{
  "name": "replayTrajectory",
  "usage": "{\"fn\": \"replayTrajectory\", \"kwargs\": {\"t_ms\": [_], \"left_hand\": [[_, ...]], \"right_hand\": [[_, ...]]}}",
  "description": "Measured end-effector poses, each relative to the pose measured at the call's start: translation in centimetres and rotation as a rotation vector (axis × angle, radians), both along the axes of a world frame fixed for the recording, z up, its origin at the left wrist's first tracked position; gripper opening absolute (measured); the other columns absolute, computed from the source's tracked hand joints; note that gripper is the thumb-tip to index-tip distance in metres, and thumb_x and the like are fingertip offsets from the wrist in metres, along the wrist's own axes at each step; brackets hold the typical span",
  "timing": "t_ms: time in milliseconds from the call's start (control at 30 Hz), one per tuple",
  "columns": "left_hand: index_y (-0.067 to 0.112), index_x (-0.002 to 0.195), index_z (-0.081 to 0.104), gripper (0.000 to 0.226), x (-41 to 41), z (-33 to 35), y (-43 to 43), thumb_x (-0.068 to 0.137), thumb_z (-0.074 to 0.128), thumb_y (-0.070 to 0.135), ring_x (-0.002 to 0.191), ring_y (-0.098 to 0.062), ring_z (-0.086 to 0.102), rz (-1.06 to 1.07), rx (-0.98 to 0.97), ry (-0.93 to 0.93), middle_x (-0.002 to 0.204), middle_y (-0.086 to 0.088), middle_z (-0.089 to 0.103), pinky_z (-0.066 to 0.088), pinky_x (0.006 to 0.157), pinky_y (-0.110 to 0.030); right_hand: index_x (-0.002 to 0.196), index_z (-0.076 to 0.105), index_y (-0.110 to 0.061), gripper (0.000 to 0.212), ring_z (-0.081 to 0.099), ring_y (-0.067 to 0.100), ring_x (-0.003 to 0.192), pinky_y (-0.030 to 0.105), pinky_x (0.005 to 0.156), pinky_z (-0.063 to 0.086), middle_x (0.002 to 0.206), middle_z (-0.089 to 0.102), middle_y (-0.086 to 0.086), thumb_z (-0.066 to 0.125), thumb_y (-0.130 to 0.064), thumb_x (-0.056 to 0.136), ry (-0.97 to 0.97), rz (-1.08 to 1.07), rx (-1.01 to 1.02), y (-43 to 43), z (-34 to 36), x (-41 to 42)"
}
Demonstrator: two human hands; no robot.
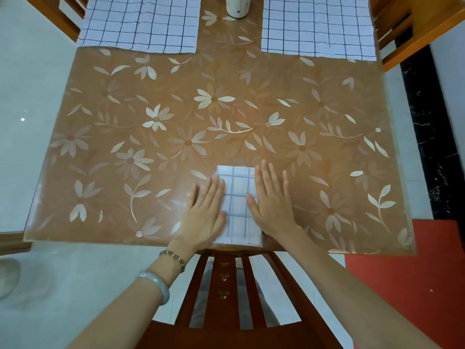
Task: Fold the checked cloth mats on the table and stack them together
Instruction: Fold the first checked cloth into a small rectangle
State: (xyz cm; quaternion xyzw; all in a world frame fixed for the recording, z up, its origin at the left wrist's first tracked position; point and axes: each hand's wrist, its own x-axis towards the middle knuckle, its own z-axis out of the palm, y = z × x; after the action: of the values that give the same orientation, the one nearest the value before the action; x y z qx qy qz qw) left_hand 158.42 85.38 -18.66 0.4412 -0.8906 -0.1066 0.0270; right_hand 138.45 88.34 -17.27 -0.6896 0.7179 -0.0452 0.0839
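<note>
A folded white checked mat [238,202] lies as a narrow upright rectangle at the table's near edge. My left hand [205,209] rests flat, fingers straight, over the mat's left side. My right hand [273,197] lies flat the same way on its right side. Two more checked mats lie spread out at the far end: one at the far left [141,22], one at the far right [317,25].
The table [176,109] carries a brown cover with pale flowers. A white cup [237,6] stands between the far mats. A wooden chair back [226,285] sits below my arms, and more wooden chairs flank the far corners [412,28].
</note>
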Motion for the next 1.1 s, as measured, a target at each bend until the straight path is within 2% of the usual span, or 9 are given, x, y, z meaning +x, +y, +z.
{"fn": "replayTrajectory", "kwargs": {"t_ms": [167,500,600,700,767,867,933,1033,1100], "left_hand": [[0.004,0.151,0.02,0.062,1.2,-1.2,2.3,0.099,0.022,0.036,0.149,-0.024,0.012,-0.092,0.043,-0.076,0.16,-0.013,0.016,0.015,0.117,-0.053],[0.008,0.152,0.018,0.065,1.9,-1.4,1.7,0.099,0.023,0.044,0.149,-0.025,0.009,-0.119,0.069,-0.156,0.16,-0.009,0.016,0.009,0.118,-0.053],[0.013,0.152,0.022,0.063,0.5,-0.2,1.8,0.096,0.039,0.035,0.148,-0.023,0.011,0.033,0.201,0.043,0.161,-0.006,0.015,0.0,0.119,-0.046],[0.024,0.138,0.038,0.057,-1.7,0.6,1.6,0.084,0.058,0.018,0.13,-0.02,0.042,0.455,0.5,0.48,0.146,-0.001,0.039,0.037,0.109,-0.044],[0.023,0.129,0.04,0.057,-3.1,1.2,0.9,0.079,0.065,0.016,0.114,-0.019,0.054,0.681,0.561,0.636,0.127,0.0,0.053,0.049,0.096,-0.043],[0.012,0.13,0.041,0.061,-4.7,2.3,-0.1,0.077,0.072,0.012,0.105,-0.02,0.058,0.895,0.638,0.652,0.116,-0.003,0.055,0.051,0.091,-0.039],[0.011,0.122,0.047,0.052,-5.1,2.7,-0.5,0.077,0.073,0.013,0.098,-0.022,0.06,0.985,0.702,0.625,0.104,-0.001,0.057,0.052,0.087,-0.04],[0.01,0.101,0.061,0.027,-5.2,3.4,-0.6,0.076,0.069,0.014,0.092,-0.028,0.066,0.932,0.784,0.634,0.095,-0.005,0.067,0.055,0.082,-0.043],[0.011,0.096,0.066,0.023,-4.9,4.5,-0.1,0.074,0.061,0.014,0.091,-0.031,0.066,0.822,0.832,0.652,0.094,-0.009,0.07,0.055,0.08,-0.042]], "right_hand": [[0.148,0.024,-0.004,0.064,0.016,0.025,0.145,0.048,0.115,0.011,0.155,0.023,0.013,0.013,-0.046,0.1,0.032,0.178,0.108,3.8,-1.3,1.9],[0.148,0.025,-0.01,0.073,0.02,0.03,0.144,0.056,0.114,0.008,0.154,0.027,0.013,0.017,-0.059,0.095,0.125,0.147,0.184,4.9,-2.2,-1.7],[0.148,0.027,-0.011,0.074,0.02,0.031,0.143,0.056,0.114,0.009,0.153,0.028,0.015,0.024,-0.06,0.093,0.138,0.138,0.185,4.7,-1.9,-1.6],[0.147,0.031,-0.012,0.075,0.021,0.033,0.143,0.057,0.113,0.01,0.153,0.027,0.016,0.025,-0.062,0.091,0.134,0.121,0.208,4.6,-1.5,-1.4],[0.146,0.034,-0.013,0.075,0.022,0.034,0.143,0.057,0.113,0.01,0.152,0.029,0.017,0.024,-0.063,0.091,0.139,0.12,0.216,4.4,-1.2,-1.3],[0.143,0.039,-0.012,0.076,0.025,0.034,0.142,0.057,0.113,0.01,0.15,0.033,0.018,0.026,-0.063,0.089,0.156,0.132,0.213,4.3,-1.0,-1.4],[0.14,0.045,-0.012,0.076,0.027,0.034,0.141,0.057,0.112,0.011,0.149,0.035,0.019,0.029,-0.063,0.086,0.142,0.13,0.231,4.1,-0.5,-1.3],[0.139,0.045,-0.017,0.072,0.015,0.033,0.145,0.055,0.113,0.004,0.155,0.023,0.018,0.035,-0.063,0.085,0.09,0.114,0.239,3.4,0.5,-1.3],[0.137,0.047,-0.022,0.06,0.005,0.028,0.146,0.05,0.117,0.003,0.158,0.013,0.013,0.048,-0.056,0.087,-0.138,0.025,0.255,2.5,1.4,-1.6]]}}
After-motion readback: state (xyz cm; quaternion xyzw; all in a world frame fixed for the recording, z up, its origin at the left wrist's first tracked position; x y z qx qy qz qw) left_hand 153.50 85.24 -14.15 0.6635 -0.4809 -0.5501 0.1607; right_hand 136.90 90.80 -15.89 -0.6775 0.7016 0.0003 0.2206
